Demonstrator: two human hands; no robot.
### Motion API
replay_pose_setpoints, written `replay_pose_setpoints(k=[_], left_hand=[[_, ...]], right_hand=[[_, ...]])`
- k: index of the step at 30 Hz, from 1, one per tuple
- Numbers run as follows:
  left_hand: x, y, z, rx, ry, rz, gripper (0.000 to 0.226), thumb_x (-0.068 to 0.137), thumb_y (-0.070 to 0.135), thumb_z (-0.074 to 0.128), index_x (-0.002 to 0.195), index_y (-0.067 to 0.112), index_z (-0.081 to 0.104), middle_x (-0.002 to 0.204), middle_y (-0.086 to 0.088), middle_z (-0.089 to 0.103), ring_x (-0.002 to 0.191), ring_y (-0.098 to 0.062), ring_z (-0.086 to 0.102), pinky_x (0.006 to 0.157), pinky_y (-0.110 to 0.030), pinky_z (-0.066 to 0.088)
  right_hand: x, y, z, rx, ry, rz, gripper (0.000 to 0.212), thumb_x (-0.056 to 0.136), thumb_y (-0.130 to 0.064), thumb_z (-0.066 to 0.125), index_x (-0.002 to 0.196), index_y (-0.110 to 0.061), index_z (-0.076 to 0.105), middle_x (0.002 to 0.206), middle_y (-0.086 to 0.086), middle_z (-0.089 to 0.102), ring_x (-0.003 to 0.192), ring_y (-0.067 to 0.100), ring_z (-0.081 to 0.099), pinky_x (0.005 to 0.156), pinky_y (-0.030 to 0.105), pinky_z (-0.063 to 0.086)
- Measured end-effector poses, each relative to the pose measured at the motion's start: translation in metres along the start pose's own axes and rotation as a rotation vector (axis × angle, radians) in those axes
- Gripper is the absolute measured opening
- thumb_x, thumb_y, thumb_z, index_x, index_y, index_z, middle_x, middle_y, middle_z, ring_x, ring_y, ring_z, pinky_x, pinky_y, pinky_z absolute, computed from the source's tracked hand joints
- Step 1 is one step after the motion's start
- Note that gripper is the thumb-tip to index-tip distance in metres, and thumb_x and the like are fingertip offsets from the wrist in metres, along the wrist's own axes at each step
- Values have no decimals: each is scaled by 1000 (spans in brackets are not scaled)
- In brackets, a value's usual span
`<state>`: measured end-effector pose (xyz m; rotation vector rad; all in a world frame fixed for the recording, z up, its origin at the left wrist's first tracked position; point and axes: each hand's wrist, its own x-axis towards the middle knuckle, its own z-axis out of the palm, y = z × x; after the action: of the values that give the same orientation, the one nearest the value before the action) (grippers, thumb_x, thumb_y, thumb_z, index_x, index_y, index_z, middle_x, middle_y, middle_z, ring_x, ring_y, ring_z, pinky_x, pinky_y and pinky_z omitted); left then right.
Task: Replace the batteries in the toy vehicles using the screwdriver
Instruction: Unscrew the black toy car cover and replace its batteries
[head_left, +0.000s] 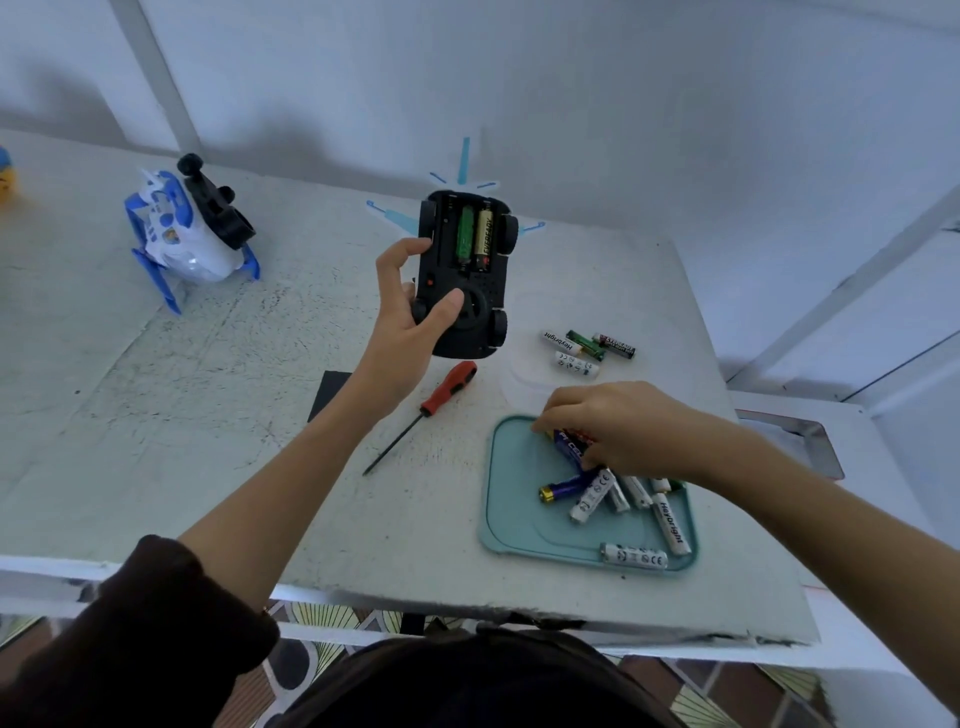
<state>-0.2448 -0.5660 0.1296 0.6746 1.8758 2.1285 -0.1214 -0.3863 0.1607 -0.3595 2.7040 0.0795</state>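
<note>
Two hands going here — left hand (410, 322) is gripping the upturned toy car (465, 275) above the table (208, 415), thumb across its belly, two batteries sitting in the open compartment. Right hand (618, 426) is curling its fingers round a blue battery (569, 447) in the teal tray (519, 519). Screwdriver (423, 413) is lying between them; four loose batteries (587, 351) are resting beyond the tray.

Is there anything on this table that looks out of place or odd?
Yes. The blue-and-white toy vehicle lies tipped over, black wheels up. Four loose batteries lie on the table, outside the teal tray that holds the others.
</note>
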Motion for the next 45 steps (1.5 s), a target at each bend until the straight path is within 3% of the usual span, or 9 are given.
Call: replay_pose_setpoints(k=[6,10,12,19,25,31,35,42,45], left_hand=[[-2,0,-3,-2,17,-5,41,98,8,47,124,32,26,107,-11,56,85,-14,65,72,-24,54],[-3,0,-4,-1,27,-3,40,98,8,47,124,31,26,105,-9,57,84,-12,65,73,-23,54],[-3,1,-4,-5,24,-4,40,98,9,47,125,31,26,106,-11,57,85,-13,65,73,-22,54],[0,6,-1,-8,-11,6,41,98,7,46,124,31,26,103,-11,58,82,-14,66,73,-25,55],[1,11,0,-15,-8,33,42,98,6,47,121,35,28,103,-11,57,85,-21,65,76,-33,57],[0,16,0,8,-14,35,42,98,7,47,123,34,27,101,-7,56,85,-16,65,77,-31,58],[0,14,-1,-20,4,36,41,97,4,46,121,32,28,100,-8,56,80,-10,66,71,-24,55],[2,12,0,6,-14,25,44,97,5,48,124,33,27,100,-10,53,82,-12,68,72,-26,56],[3,11,0,1,-9,30,44,97,3,47,126,30,26,100,-10,53,82,-12,67,72,-25,55]], right_hand=[[0,-1,3,-22,59,-55,37,81,-18,65,116,-23,56,118,-8,43,84,15,49,63,27,31],[2,6,4,241,124,-117,13,72,-7,73,83,-9,65,90,-5,45,71,10,47,66,27,40],[2,7,-6,375,229,-162,10,71,-6,75,76,-7,67,83,-4,52,65,2,49,65,17,41],[19,17,-72,517,558,-129,19,76,3,69,90,-10,73,86,4,63,74,8,60,66,7,45],[56,8,-93,813,941,-88,18,75,6,68,91,-1,70,72,3,59,60,11,65,60,11,49],[88,5,-90,631,1090,-113,10,72,-3,71,80,2,70,72,7,58,60,21,60,60,26,52],[96,-1,-85,517,1072,-155,9,71,-5,71,73,3,66,72,2,50,59,11,46,60,7,36],[102,-11,-80,528,1093,-106,14,71,-6,70,70,5,62,69,14,63,62,23,56,61,18,41],[106,-12,-78,477,1089,-107,5,72,-2,68,75,3,68,71,14,65,64,18,56,61,8,38]])
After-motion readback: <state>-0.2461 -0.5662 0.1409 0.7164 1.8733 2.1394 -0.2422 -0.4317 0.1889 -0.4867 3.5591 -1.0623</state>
